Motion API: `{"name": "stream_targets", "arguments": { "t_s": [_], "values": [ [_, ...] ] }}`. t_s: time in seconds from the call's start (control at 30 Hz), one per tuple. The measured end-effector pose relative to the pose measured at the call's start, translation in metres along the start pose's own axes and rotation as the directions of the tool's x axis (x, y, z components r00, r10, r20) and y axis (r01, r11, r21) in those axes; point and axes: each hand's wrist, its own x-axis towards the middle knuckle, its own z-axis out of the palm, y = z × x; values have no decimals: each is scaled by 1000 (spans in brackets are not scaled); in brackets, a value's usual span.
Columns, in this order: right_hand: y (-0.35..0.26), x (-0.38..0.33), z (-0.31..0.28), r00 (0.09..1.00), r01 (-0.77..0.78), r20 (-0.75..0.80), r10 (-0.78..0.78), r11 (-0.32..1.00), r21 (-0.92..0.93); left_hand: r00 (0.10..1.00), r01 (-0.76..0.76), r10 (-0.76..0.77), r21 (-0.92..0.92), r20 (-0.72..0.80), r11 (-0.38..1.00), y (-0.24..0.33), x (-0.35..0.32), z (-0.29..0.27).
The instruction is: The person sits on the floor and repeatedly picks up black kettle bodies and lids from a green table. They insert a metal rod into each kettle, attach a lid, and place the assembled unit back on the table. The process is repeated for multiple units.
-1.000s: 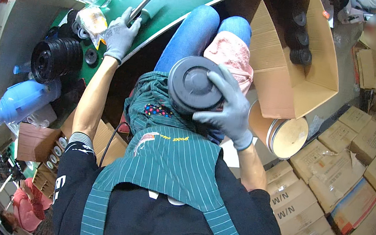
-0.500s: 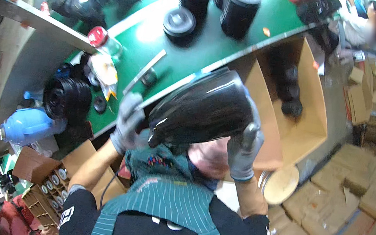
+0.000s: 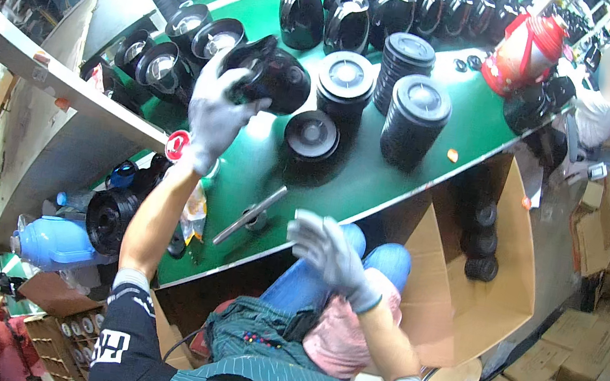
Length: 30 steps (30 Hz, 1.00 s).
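Observation:
Over the green table [image 3: 353, 190], my gloved left hand [image 3: 214, 116] is closed on one end of a glossy black jug shell [image 3: 287, 84], which lies tilted away from me. Whether the shell touches the table cannot be made out. Above my lap, my gloved right hand [image 3: 327, 254] is held flat with its fingers stretched out and nothing in it. Close to the shell stand stacks of round black lids [image 3: 347, 77], with a short stack [image 3: 312, 136] nearer me. A metal bar [image 3: 250, 215] on a small round base lies between my hands.
Several glossy black jugs [image 3: 301, 14] line the far side, with open black shells [image 3: 161, 64] at left. A red jug [image 3: 524, 54] stands far right. An open cardboard box [image 3: 499, 301] holding black parts sits right of my lap. A blue flask [image 3: 57, 243] lies at left.
The black shell has gone from above my lap to over the table, now in my left hand alone. My right hand has come off it and moved left. The view has shifted too.

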Motion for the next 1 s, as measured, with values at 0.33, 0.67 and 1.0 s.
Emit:
{"name": "stream_targets", "arguments": {
  "t_s": [0.33, 0.67, 1.0],
  "values": [
    [44, -71, -22, 978, -179, 102, 182, 983, -31, 998, 59, -51, 277, -34, 959, -70, 110, 161],
    [29, -48, 7, 980, -109, 130, 149, 956, -274, 930, 48, -275, 658, 246, 751, -140, 40, 39],
    [-77, -31, 89, 563, 505, 495, -661, -199, -840, 908, -314, 242, 171, 341, 934, 27, -28, -119]
  ]
}}
